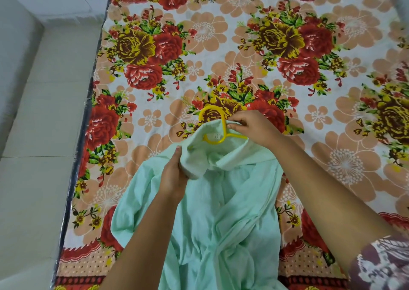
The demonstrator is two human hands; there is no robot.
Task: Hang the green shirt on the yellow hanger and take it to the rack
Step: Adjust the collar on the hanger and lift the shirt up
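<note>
The pale green shirt (221, 219) lies crumpled on the bed, its collar end lifted toward the middle. The yellow hanger (212, 121) pokes out of the neck opening: its round hook rests on the bedsheet and part of its body shows inside the collar. My left hand (174, 174) grips the shirt's left collar edge. My right hand (252, 128) pinches the collar fabric at the hanger's neck, just right of the hook. The rest of the hanger is hidden under the shirt.
The bed carries a floral sheet (243, 46) of red and yellow roses. Its dark left edge (88, 104) borders a pale tiled floor (44, 112). No rack is in view.
</note>
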